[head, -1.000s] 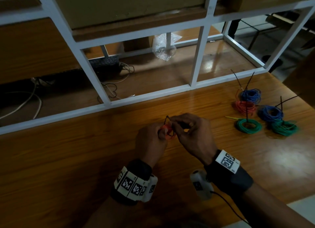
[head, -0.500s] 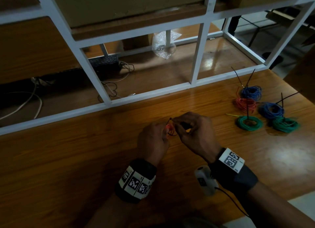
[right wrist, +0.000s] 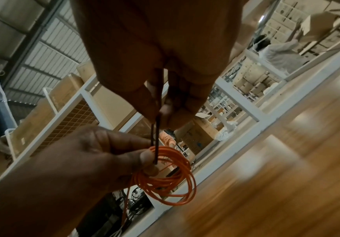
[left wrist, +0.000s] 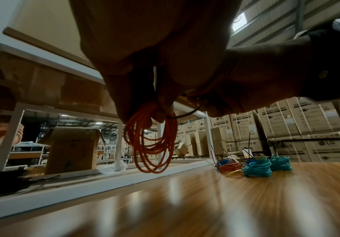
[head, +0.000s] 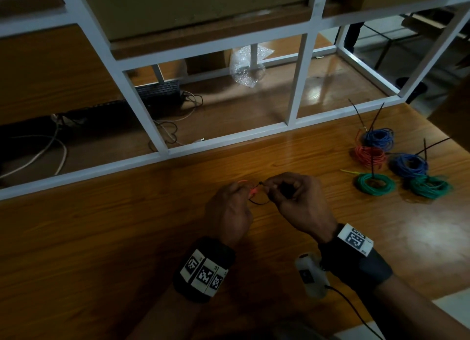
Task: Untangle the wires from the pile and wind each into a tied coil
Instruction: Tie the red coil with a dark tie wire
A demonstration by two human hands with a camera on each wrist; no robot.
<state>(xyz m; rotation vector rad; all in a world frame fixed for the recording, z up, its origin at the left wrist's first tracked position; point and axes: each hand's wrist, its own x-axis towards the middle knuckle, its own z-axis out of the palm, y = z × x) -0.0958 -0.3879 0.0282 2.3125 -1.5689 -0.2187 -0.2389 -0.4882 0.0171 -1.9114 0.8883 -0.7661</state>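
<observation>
While the orange coil (right wrist: 165,179) hangs above the table (head: 127,238), pinched at its top in the left hand (head: 229,210), the black tie (right wrist: 156,128) now runs taut from the coil up into the pinching grip of the right hand (head: 302,202); a second ago its loop stood slacker between the hands, so the tie looks to be drawing closed and this coil is near done. Five tied coils (head: 396,161), blue, red and green, lie clustered on the table well to the right. No container holds any wire; behind the white frame (head: 162,151), only loose cables (head: 165,133) show.
</observation>
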